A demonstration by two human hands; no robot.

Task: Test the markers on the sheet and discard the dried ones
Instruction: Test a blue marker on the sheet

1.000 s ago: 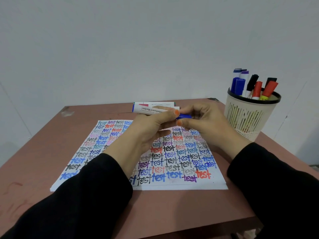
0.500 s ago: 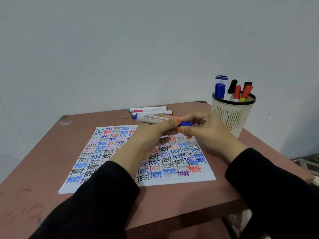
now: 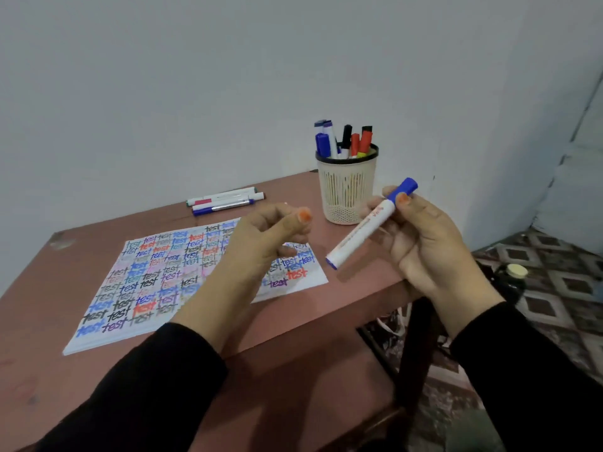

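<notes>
My right hand point(image 3: 424, 243) grips a white marker with a blue cap point(image 3: 368, 226), cap end up and tilted, over the table's right edge. My left hand point(image 3: 261, 246) hovers above the test sheet point(image 3: 156, 275) with fingers loosely curled and nothing in them. The sheet is covered with the word "test" in several colours. A beige mesh cup point(image 3: 346, 190) behind the held marker holds several capped markers point(image 3: 342, 141). Three more markers point(image 3: 225, 200) lie on the table beyond the sheet.
The brown table point(image 3: 293, 321) ends just right of my right hand. Below it on the patterned floor point(image 3: 554, 288) stands a dark bottle with a pale cap point(image 3: 514, 278). A lower shelf shows under the tabletop. A pale wall is close behind.
Both hands held the marker together over the sheet. Now my left hand has let go and my right hand has carried the capped marker to the right. The view swung right.
</notes>
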